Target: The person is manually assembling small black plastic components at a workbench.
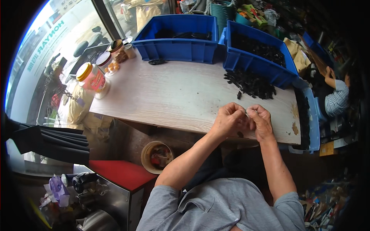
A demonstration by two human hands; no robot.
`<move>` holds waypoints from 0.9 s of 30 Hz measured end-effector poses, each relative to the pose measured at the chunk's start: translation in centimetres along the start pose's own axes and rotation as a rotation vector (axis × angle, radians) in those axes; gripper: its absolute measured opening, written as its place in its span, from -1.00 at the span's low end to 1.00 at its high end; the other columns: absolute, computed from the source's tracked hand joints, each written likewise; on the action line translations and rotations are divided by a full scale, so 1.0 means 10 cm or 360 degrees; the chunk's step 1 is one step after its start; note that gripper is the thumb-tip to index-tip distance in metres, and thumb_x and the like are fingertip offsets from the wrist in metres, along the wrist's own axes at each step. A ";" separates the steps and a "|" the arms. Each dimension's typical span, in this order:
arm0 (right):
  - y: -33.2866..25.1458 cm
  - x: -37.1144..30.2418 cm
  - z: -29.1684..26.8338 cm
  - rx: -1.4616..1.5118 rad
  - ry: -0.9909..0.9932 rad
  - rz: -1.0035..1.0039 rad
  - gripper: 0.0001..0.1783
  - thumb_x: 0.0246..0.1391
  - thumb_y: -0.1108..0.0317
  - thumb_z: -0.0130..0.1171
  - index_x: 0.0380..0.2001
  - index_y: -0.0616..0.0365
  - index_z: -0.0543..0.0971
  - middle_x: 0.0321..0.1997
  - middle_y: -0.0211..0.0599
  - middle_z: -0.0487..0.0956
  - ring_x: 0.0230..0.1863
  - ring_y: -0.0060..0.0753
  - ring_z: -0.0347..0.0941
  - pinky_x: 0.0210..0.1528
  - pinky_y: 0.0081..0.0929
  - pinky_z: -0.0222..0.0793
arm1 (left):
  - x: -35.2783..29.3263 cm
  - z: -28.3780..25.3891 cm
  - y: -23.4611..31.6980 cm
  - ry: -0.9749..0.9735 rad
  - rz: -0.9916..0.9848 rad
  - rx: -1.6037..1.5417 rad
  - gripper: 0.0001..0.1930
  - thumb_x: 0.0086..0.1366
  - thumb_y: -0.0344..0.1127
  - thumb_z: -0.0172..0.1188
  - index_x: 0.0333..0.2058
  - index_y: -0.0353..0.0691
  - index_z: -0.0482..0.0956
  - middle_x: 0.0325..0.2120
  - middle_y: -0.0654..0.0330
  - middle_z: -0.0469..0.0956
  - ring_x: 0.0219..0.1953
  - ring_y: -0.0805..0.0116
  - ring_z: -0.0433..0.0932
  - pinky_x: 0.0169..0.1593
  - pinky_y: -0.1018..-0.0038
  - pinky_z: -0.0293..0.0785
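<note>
My left hand (228, 120) and my right hand (262, 122) meet above the front edge of the pale wooden table (165, 92). Both are closed, thumbs and fingertips pinched close together. Whatever sits between the fingertips is too small and too covered to name. Just beyond them lies a loose pile of small black pieces (252, 84), with one piece (239, 95) apart on its near side. Behind the pile, a blue bin (254, 63) holds many more of these black pieces.
Another blue bin (177, 50) with black contents stands at the back. Lidded jars (92, 81) line the table's left end. A lighter blue crate (314, 119) adjoins the right edge. A bucket (143, 156) stands on the floor. Another person (337, 96) is at the far right.
</note>
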State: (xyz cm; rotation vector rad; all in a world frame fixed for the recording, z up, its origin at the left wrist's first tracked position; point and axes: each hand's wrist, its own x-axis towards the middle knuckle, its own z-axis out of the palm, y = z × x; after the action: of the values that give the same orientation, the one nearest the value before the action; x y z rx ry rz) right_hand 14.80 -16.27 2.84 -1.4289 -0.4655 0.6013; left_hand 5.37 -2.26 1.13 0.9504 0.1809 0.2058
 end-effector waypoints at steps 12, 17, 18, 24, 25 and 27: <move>0.07 0.01 0.07 0.0168 0.0000 -0.0011 -0.85 0.15 0.26 0.19 -0.36 0.09 0.51 -0.81 -0.43 0.30 -0.71 -0.46 0.41 -0.53 -0.28 0.59 | 0.43 -2.34 1.44 0.1367 0.0891 0.3107 -0.49 0.17 -0.32 0.17 0.13 -0.21 0.41 0.12 0.01 0.42 0.24 -0.05 0.28 0.25 0.15 0.29; 0.02 -0.01 0.10 0.0233 0.0061 0.0030 -0.84 0.13 0.30 0.20 -0.38 0.15 0.50 -0.80 -0.44 0.32 -0.72 -0.50 0.41 -0.54 -0.31 0.60 | 0.54 -2.56 1.64 0.1132 0.0765 0.3178 -0.53 0.19 -0.27 0.18 0.09 -0.20 0.45 0.08 0.03 0.45 0.18 -0.03 0.33 0.18 0.16 0.33; 0.03 -0.01 0.09 0.0227 0.0068 0.0029 -0.84 0.13 0.29 0.20 -0.38 0.15 0.50 -0.79 -0.44 0.32 -0.71 -0.50 0.41 -0.53 -0.31 0.61 | 0.58 -2.56 1.64 0.1118 0.0731 0.3136 -0.58 0.19 -0.24 0.19 0.04 -0.20 0.50 0.02 0.04 0.49 0.12 -0.03 0.38 0.14 0.16 0.36; 0.09 0.02 0.02 0.0193 0.0041 -0.0009 -0.85 0.17 0.26 0.15 -0.38 0.08 0.48 -0.79 -0.44 0.30 -0.65 -0.51 0.41 -0.53 -0.25 0.61 | 0.41 -2.32 1.45 0.1058 0.0918 0.3005 -0.71 0.19 -0.22 0.22 -0.15 -0.20 0.62 -0.14 0.05 0.58 -0.05 0.00 0.49 0.02 0.20 0.40; 0.09 0.02 0.01 0.0196 0.0042 0.0001 -0.85 0.17 0.26 0.15 -0.38 0.08 0.48 -0.79 -0.44 0.30 -0.65 -0.51 0.41 -0.53 -0.25 0.61 | 0.37 -2.28 1.42 0.1173 0.0904 0.3031 -0.73 0.19 -0.23 0.22 -0.17 -0.20 0.63 -0.16 0.06 0.59 -0.06 0.01 0.49 0.02 0.21 0.41; 0.09 0.02 0.01 0.0203 0.0053 0.0006 -0.85 0.18 0.26 0.15 -0.38 0.08 0.48 -0.79 -0.45 0.30 -0.65 -0.51 0.41 -0.52 -0.25 0.61 | 0.30 -2.27 1.39 0.1191 0.0957 0.2935 -0.74 0.18 -0.23 0.23 -0.20 -0.22 0.63 -0.22 0.06 0.60 -0.10 0.02 0.51 -0.01 0.20 0.42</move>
State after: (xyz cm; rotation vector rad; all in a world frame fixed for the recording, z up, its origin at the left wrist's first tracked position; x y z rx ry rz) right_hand 14.81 -16.07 1.97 -1.3167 -0.3916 0.5989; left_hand 1.47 24.17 -0.59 2.7335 0.8521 1.0526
